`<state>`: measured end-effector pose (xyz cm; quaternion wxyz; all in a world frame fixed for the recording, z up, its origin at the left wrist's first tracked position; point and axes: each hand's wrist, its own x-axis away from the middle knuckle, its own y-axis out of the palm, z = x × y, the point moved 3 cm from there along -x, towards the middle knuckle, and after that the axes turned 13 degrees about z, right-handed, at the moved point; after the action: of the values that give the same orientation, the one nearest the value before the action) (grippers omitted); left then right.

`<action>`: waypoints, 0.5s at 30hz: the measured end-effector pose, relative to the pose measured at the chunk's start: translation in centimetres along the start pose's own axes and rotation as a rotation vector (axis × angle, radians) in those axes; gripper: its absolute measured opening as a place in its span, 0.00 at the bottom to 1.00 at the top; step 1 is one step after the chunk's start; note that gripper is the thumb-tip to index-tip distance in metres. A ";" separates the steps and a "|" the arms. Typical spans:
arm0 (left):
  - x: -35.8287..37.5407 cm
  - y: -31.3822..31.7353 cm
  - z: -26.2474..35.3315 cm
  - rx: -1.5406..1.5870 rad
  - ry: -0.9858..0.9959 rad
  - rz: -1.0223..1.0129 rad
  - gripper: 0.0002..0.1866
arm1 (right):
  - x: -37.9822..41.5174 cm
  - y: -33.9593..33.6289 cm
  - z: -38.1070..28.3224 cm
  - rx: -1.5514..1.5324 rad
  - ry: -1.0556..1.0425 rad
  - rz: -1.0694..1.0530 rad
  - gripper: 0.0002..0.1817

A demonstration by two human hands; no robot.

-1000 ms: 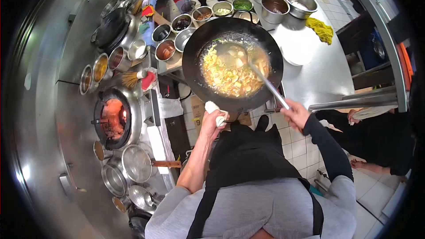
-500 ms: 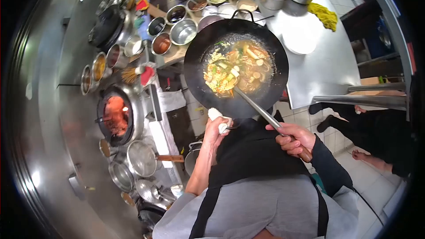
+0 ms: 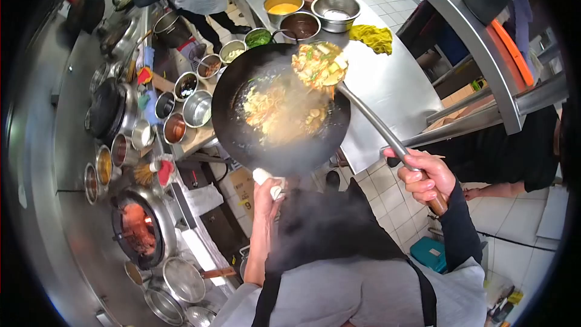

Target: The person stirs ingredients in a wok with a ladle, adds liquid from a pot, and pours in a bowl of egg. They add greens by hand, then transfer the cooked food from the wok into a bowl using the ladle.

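My left hand is closed around the near side of a black wok, with a white cloth between palm and handle. Steam rises from noodles and broth in the wok and blurs part of them. My right hand grips the wooden end of a long metal ladle. Its bowl is heaped with noodles and chopped vegetables and is raised over the wok's far right rim, apart from the food below.
A steel table beyond the wok bears metal bowls and a yellow cloth. Ingredient pots line the left side. A lit burner glows at left. One person stands at the back, another person at right.
The ladle has risen from inside the wok, loaded with food, toward the far right rim. My right hand has moved up and outward. The view has shifted, and steam has thickened.
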<state>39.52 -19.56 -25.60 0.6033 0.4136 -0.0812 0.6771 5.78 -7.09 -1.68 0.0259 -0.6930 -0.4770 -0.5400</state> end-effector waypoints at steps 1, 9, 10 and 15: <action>0.1 0.0 0.3 -0.004 0.015 0.007 0.12 | 0.0 -0.7 -0.5 -0.021 -0.025 -0.003 0.22; 2.1 -0.8 0.9 -0.062 0.030 0.089 0.12 | -7.2 -7.0 -1.9 -0.115 -0.102 0.024 0.17; 2.1 -1.0 0.7 -0.035 0.030 0.095 0.12 | -8.4 -7.8 -1.8 -0.056 -0.118 0.071 0.15; 3.0 0.7 1.1 0.039 0.066 0.149 0.12 | -12.3 -9.9 -0.1 0.096 -0.203 0.222 0.15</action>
<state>39.61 -18.20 -22.61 0.5452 0.3954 -0.0786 0.7350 -0.63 -9.53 -15.95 0.0704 -0.7905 -0.4227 -0.4376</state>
